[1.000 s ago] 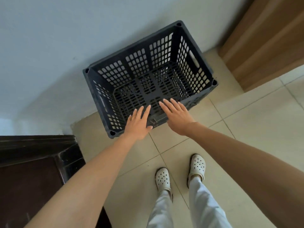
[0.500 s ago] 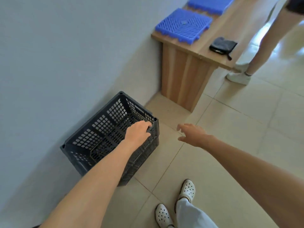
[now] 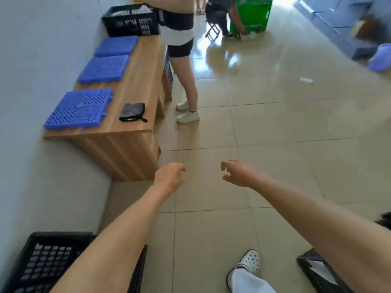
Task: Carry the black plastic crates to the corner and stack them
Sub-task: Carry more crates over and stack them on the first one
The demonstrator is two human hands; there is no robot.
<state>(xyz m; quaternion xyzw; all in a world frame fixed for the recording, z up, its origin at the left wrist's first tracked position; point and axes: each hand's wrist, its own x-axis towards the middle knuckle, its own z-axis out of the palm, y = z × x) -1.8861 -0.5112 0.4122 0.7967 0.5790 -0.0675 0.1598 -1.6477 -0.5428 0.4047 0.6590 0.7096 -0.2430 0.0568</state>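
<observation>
An empty black plastic crate (image 3: 42,263) sits on the floor by the wall at the bottom left, partly behind my left forearm. My left hand (image 3: 169,176) hangs in the air over the tiles with loosely curled fingers, holding nothing. Level with it to the right, my right hand (image 3: 237,173) is also free, its fingers loosely curled. A second black crate (image 3: 131,23) with white contents stands on the far end of the wooden bench (image 3: 139,98). Another dark crate's edge (image 3: 317,273) shows at the bottom right under my right arm.
Three blue grid mats (image 3: 80,107) and a dark pouch (image 3: 132,112) lie on the bench. A person (image 3: 184,60) stands beside the bench; another crouches by a green bag (image 3: 251,13) farther off. Tiled floor stretches ahead.
My left hand has come off the crate rim, and both hands now hang free. My view has swung up and right, leaving the crate at the bottom left.
</observation>
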